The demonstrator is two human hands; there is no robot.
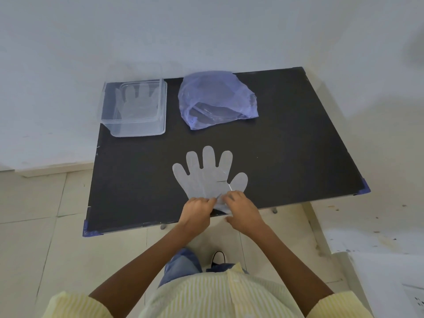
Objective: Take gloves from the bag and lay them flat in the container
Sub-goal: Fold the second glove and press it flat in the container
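Note:
A thin clear plastic glove [207,174] lies flat on the black table [286,145], fingers spread and pointing away from me. My left hand [198,211] and my right hand [242,208] both pinch its cuff at the table's near edge. A clear plastic container [135,129] stands at the far left of the table with another clear glove [135,104] lying flat inside. A crumpled blue plastic bag [216,98] rests to the right of the container, its mouth facing me.
A white wall runs behind the table. Pale floor tiles lie left of it and below. Blue tape marks the table corners [364,188]. A white surface with specks [378,244] sits at the lower right.

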